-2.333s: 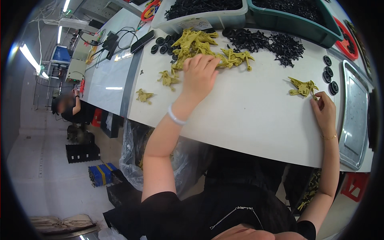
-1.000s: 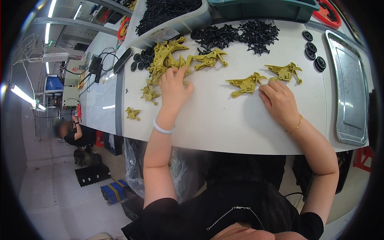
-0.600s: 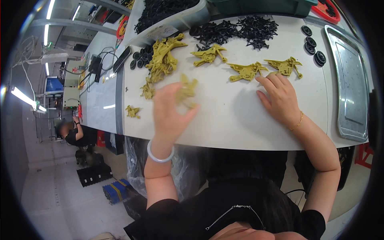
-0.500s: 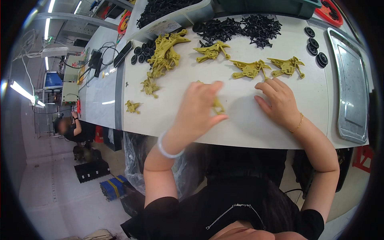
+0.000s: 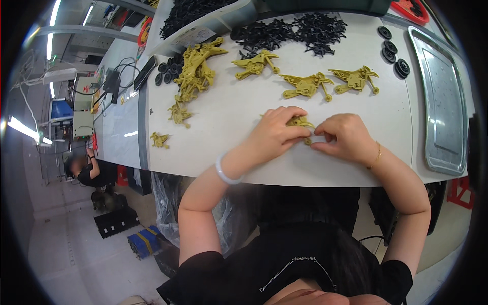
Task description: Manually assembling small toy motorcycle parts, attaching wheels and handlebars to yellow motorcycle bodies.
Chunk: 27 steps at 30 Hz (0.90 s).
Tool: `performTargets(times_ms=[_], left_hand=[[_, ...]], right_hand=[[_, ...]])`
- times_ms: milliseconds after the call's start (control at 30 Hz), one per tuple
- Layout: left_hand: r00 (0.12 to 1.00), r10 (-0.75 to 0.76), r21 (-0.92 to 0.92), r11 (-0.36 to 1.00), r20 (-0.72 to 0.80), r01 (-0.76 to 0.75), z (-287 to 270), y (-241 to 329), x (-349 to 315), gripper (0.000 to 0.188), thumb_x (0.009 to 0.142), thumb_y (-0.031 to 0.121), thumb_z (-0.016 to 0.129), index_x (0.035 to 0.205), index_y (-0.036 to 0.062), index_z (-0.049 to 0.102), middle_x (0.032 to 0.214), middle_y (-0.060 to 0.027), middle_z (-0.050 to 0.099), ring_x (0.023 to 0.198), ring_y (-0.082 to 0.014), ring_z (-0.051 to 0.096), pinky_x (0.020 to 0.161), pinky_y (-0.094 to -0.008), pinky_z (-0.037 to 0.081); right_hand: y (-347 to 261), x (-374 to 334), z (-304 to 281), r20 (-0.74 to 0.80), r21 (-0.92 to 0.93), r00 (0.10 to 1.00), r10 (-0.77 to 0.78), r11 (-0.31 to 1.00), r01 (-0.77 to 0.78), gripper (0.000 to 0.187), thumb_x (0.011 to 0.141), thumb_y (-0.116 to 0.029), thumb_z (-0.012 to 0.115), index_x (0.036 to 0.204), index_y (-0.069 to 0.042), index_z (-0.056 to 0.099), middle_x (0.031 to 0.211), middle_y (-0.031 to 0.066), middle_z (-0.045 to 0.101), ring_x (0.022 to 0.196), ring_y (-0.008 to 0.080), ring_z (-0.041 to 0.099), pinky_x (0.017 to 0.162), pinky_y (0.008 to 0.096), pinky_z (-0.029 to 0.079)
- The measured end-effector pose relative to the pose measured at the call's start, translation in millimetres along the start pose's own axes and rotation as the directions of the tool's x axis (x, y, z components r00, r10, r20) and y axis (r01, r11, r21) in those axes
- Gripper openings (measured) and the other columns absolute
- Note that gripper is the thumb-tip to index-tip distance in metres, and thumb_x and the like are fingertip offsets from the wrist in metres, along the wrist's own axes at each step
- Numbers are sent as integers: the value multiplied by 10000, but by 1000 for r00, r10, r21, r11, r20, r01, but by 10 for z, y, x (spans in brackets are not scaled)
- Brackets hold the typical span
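Observation:
My left hand (image 5: pixel 278 133) is closed on a yellow plastic toy body (image 5: pixel 301 121), shaped like a small motorbike frame, just above the table. Its fingers hide much of the piece. Close against the right end of that body is my right hand (image 5: pixel 349 137), fingers curled and thumb near the fingertips; whatever sits between them is too small to make out. Beyond the hands lie three similar toy bodies: one at the left (image 5: pixel 256 64), one in the middle (image 5: pixel 307 85) and one at the right (image 5: pixel 354 80).
A heap of yellow bodies (image 5: pixel 195 71) lies left, with a smaller piece (image 5: pixel 159 140) nearer. Behind are black forked parts (image 5: pixel 320 33) and a plastic bin (image 5: pixel 213 30) of black parts. Black wheels (image 5: pixel 401 67) lie beside a metal tray (image 5: pixel 436 101). Another person (image 5: pixel 91 170) is far left.
My left hand has turned and moved right with the yellow toy body. My right hand has come nearer from beside the right-hand bodies, and the two hands now meet at the piece.

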<state>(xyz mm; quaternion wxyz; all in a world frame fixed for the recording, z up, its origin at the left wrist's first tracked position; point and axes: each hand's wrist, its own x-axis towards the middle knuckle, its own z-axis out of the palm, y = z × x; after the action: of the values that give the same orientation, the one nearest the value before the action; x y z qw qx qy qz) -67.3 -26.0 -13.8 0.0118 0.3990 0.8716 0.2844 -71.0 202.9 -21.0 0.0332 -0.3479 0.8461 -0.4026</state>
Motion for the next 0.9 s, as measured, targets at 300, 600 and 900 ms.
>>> performTargets(times_ms=[300,600,900], left_hand=[[949,30,78,997,-313,-6,377,67,25,174,725,92,681,898,97,668,1129,-138,578,977,-294,576,828,-375,465],[353,-443,-499,863,-824,-84,-744,-74,-584,93,914,32,557,910,55,647,1196,-201,589,1009,-258,626,849,-349,524],[-176,-566,-566,644,-805,515,-1330,-1579,-2709,247,881,93,624,1092,21,516,1104,-164,583,1011,-272,585,881,-396,481]], right_hand=[[66,-126,277,-164,-264,979,-122,962,76,219,657,-86,720,622,-80,503,560,66,539,513,252,550,498,363,447],[-11,-109,260,-165,-233,981,-105,970,64,238,702,-54,698,605,-67,481,537,68,509,488,249,520,482,356,428],[-30,-16,204,-174,-186,984,23,981,-56,202,703,-64,693,620,-55,508,551,69,519,491,245,517,487,346,424]])
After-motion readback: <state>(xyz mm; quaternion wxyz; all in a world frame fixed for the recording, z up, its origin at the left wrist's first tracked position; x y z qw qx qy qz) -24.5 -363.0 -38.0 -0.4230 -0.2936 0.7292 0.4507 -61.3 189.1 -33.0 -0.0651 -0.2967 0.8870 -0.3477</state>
